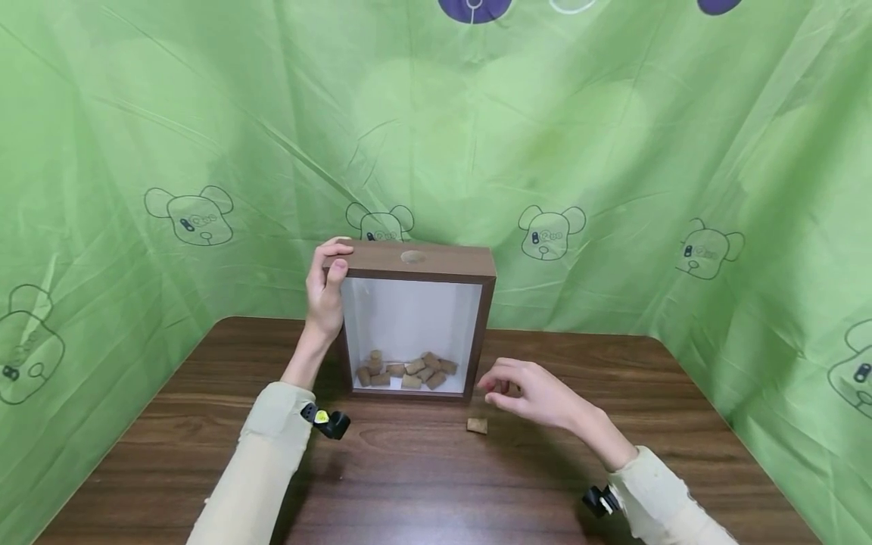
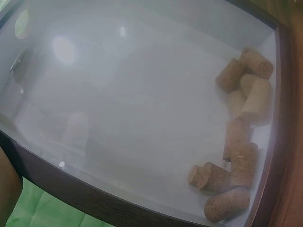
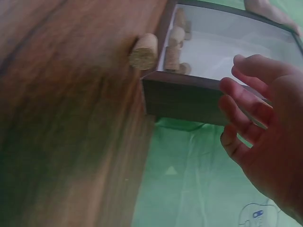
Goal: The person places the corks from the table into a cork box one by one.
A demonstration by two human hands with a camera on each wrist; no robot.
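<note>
A brown-framed shadow box [image 1: 443, 261] stands upright on the table, with a clear front, a white back and a round hole [image 1: 412, 256] in its top. Several corks [image 1: 412, 371] lie heaped along its bottom; the left wrist view shows these corks [image 2: 240, 163] close up through the front. My left hand [image 1: 325, 291] grips the box's upper left corner, thumb in front, fingers over the top. One loose cork [image 1: 477, 425] lies on the table before the box's lower right corner. Just above and right of it hovers my right hand [image 1: 534, 390], fingers loosely bent, holding nothing.
The brown wood-grain table [image 1: 204, 469] carries the box near its back edge. Behind and on both sides hangs a green curtain [image 1: 477, 136] printed with bear faces. A small black device [image 1: 327, 421] is worn on each wrist over the pale sleeves.
</note>
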